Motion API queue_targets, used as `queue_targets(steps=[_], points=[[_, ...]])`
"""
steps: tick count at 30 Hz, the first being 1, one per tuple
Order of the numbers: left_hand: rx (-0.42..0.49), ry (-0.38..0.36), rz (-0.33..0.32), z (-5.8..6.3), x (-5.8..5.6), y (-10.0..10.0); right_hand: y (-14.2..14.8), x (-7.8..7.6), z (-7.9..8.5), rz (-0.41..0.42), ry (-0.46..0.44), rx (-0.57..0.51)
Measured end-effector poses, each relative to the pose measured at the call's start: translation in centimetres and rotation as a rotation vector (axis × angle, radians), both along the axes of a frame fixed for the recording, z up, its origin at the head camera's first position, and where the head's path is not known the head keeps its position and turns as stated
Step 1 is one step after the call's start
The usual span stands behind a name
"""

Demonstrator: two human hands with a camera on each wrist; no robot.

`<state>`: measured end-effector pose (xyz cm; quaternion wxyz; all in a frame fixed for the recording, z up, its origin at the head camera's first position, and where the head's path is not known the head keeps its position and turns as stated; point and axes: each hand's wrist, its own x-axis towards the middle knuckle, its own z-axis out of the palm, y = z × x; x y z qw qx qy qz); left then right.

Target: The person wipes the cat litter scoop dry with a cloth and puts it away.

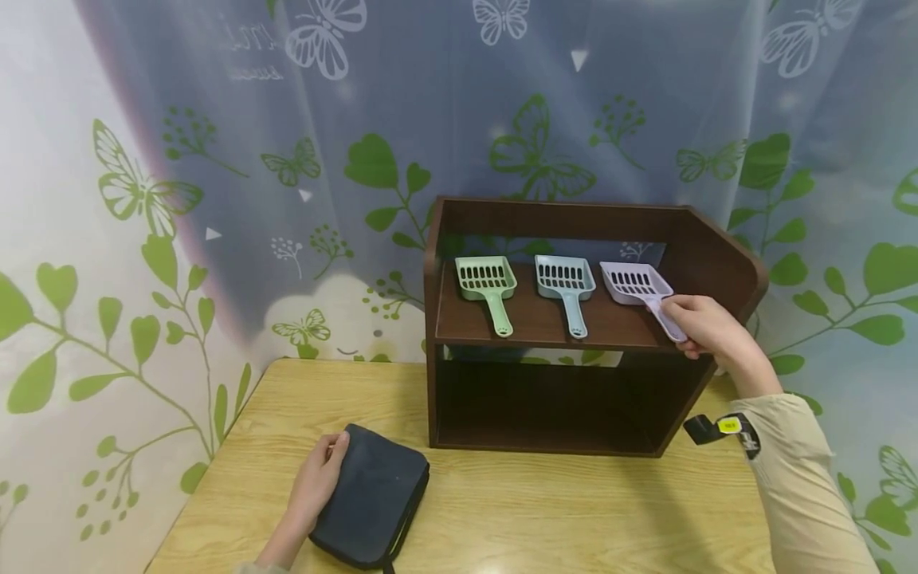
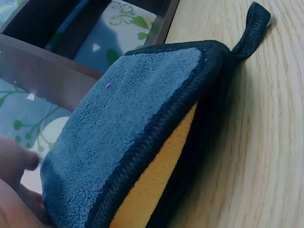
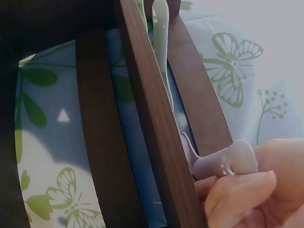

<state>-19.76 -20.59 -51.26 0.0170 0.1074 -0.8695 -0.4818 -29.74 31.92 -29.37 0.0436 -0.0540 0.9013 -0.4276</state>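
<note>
My right hand [image 1: 699, 323] pinches the handle of a lilac litter scoop [image 1: 634, 281] at the right of the shelf's upper board. In the right wrist view, the fingers [image 3: 237, 199] lie around the lilac handle [image 3: 223, 161]. To its left on that board lie a pale blue litter scoop [image 1: 565, 279] and a green litter scoop [image 1: 488, 277], handles toward me. On the table, my left hand [image 1: 319, 478] grips the left edge of a folded dark microfiber towel [image 1: 376, 490]. The left wrist view shows the towel's blue-grey pile [image 2: 123, 114], an orange inner face [image 2: 161, 175] and a hanging loop.
A dark brown two-tier shelf [image 1: 552, 452] stands at the back of the light wooden table [image 1: 531, 518]. Its lower compartment [image 1: 538, 399] is open at the front. Behind hangs a curtain [image 1: 237, 159] printed with butterflies and leaves. A black strap [image 1: 717, 426] sits around my right wrist.
</note>
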Motion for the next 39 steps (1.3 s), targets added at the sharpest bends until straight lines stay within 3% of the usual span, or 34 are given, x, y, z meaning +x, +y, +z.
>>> queue_targets(steps=[4,10,17,23,30,34,39], points=[[-0.008,-0.021,-0.009,-0.1,0.0,-0.2,-0.1,0.6,-0.1,-0.029,0.069,0.083],[-0.084,-0.03,-0.026,-0.7,0.1,-1.1,-0.3,2.4,-0.7,-0.148,0.218,0.18],[-0.15,-0.076,-0.061,-1.3,0.4,-2.0,-0.7,5.4,-2.7,-0.344,0.443,0.12],[-0.142,-0.055,-0.057,-1.6,0.6,-2.4,-1.6,8.0,-5.2,-0.505,0.488,-0.061],[-0.158,-0.051,-0.052,-1.7,1.1,-2.8,-3.1,10.3,-10.0,-0.508,0.44,-0.206],[-0.147,-0.02,-0.032,-2.0,1.2,-3.0,-4.3,10.9,-13.2,-0.451,0.439,-0.198],[-0.162,0.083,0.03,-1.4,1.2,-2.8,-6.5,11.3,-16.2,-0.371,0.391,-0.123]])
